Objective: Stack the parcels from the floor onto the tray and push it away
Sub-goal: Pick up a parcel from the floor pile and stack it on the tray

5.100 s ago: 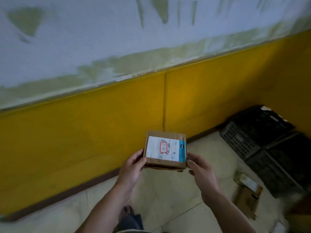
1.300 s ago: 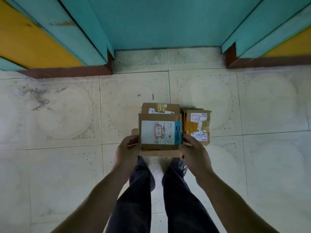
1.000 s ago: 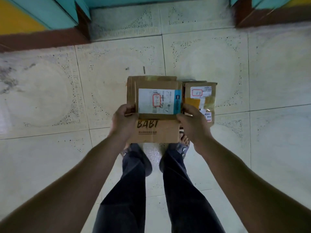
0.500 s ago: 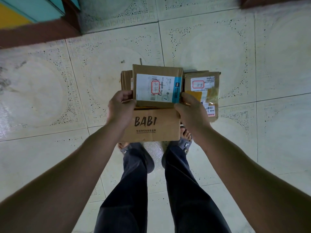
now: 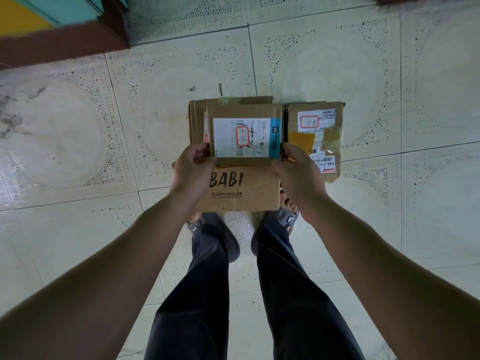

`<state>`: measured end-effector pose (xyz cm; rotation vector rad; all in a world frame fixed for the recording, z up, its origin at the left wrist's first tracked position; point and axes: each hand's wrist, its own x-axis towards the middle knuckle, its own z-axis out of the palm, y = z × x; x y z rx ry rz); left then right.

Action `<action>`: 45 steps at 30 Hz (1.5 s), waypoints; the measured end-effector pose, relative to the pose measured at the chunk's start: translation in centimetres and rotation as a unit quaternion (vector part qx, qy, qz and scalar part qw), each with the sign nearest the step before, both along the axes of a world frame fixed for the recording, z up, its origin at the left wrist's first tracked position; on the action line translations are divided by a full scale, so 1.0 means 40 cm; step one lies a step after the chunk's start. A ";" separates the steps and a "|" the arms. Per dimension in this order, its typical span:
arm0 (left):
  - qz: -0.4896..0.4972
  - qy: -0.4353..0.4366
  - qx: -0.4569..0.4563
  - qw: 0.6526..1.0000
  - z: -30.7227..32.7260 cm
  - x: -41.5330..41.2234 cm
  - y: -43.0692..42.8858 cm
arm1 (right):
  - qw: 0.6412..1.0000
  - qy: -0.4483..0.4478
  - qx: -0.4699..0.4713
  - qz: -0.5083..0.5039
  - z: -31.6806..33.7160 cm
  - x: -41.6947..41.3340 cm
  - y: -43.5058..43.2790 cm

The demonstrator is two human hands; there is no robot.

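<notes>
Presently the stacking step is judged to be in hand. A small labelled parcel [image 5: 245, 136] is held from both sides, label up. Its near left corner is pinched by the left grip [image 5: 193, 170] and its near right corner by the right grip [image 5: 298, 172], with fingers curled onto its edges. It is carried between the two grips, over a larger box [image 5: 197, 120] and just beyond the BABI box [image 5: 241, 188], which lies directly below the grips. A taped parcel [image 5: 315, 131] lies just right of the right grip and is partly covered by it. Whether the held parcel rests on the box beneath cannot be told. No tray can be made out; it is presumably hidden under the stack. Next, the parcel would need to be lowered squarely and both grips released before any push.
</notes>
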<state>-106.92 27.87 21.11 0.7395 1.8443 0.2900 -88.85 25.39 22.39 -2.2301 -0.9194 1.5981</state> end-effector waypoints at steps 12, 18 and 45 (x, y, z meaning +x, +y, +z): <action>0.042 -0.018 0.023 0.999 0.169 0.015 -0.077 | 1.000 0.005 0.010 0.020 0.186 0.046 -0.075; 0.022 -0.083 0.049 0.995 0.355 0.041 -0.081 | 0.998 0.009 0.003 -0.063 0.354 0.046 -0.129; -0.386 -0.307 0.156 0.856 1.312 0.696 -0.325 | 0.799 -0.013 0.292 -0.526 1.282 0.488 -0.696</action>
